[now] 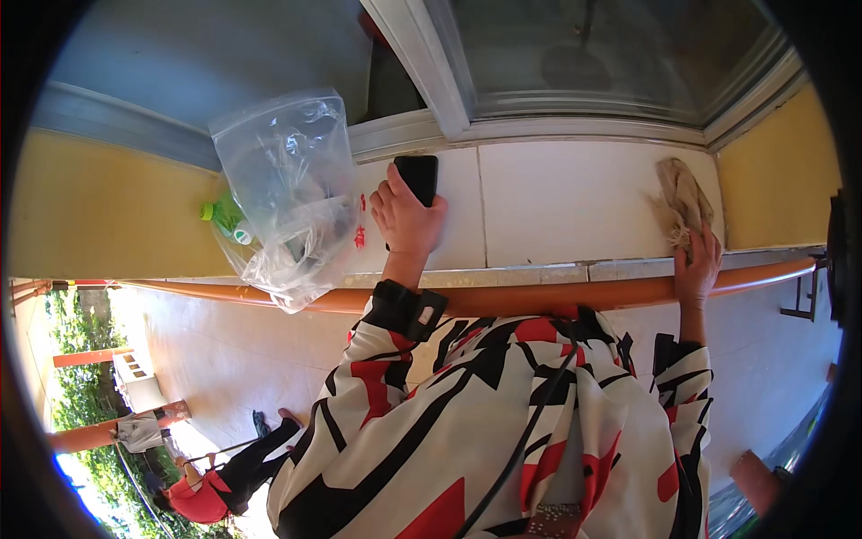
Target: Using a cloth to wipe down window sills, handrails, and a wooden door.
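My left hand (407,215) is over a black smartphone (421,174) on the white tiled windowsill (552,202), its thumb and fingers around the phone's sides. Farther right, my right hand (700,263) grips the near end of a crumpled beige cloth (680,188), which lies on the sill by the yellow side wall. Left of the phone stands a transparent plastic bag (289,175) with red print, its contents hard to make out. A green plastic bottle (225,214) with a green cap shows at the bag's left side, partly behind the film.
An orange rail (525,298) runs between my body and the sill. Sliding window frames (431,74) border the sill's far edge. On the tiled floor (236,350) at lower left, a person (202,495) in a red top holds a mop (232,447). A dark bracket (801,303) sits under the rail's right end.
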{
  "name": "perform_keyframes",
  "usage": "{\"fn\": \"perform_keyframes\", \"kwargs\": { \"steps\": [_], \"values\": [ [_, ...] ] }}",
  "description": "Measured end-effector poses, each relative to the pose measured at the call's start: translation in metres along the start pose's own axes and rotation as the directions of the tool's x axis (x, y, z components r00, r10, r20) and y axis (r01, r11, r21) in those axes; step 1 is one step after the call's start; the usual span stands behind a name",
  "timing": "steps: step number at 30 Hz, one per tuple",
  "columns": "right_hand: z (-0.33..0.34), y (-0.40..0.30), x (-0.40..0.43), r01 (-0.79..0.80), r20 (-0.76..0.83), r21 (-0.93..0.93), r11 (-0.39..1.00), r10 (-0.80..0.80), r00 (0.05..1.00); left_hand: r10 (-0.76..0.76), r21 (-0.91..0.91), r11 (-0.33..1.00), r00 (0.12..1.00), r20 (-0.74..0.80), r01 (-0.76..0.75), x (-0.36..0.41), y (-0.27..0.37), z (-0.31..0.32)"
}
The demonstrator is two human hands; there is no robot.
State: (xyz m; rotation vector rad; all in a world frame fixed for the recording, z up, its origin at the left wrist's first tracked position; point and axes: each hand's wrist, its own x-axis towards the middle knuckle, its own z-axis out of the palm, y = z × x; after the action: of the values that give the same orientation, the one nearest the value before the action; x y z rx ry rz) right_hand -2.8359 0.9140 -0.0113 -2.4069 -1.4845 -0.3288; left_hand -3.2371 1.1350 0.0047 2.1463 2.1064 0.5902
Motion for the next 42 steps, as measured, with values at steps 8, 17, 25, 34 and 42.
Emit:
{"fn": "perform_keyframes", "kwargs": {
  "steps": [8,17,25,34,42],
  "values": [
    [0.001,-0.001,0.003,0.008,-0.025,0.012,1.0,-0.007,1.0,0.011,-0.051,0.999,1.0,-0.027,-0.012,-0.001,-0.004,0.003],
    [0.006,0.001,0.003,0.009,-0.018,-0.054,0.999,-0.01,1.0,0.127,-0.137,0.98,0.983,-0.131,-0.145,-0.014,-0.022,-0.001],
    [0.009,0.008,0.002,0.032,-0.029,-0.04,0.999,-0.033,0.999,0.102,-0.133,0.985,0.991,-0.083,-0.112,-0.015,-0.025,-0.005],
    [0.01,0.009,0.001,0.011,-0.01,-0.063,0.998,-0.012,1.0,0.066,-0.12,0.99,0.992,-0.11,-0.079,-0.01,-0.019,0.003],
    [0.011,0.011,0.001,0.021,-0.016,-0.05,0.999,-0.022,1.0,0.034,-0.118,0.992,0.992,-0.12,-0.048,-0.005,-0.013,0.007]
  ]
}}
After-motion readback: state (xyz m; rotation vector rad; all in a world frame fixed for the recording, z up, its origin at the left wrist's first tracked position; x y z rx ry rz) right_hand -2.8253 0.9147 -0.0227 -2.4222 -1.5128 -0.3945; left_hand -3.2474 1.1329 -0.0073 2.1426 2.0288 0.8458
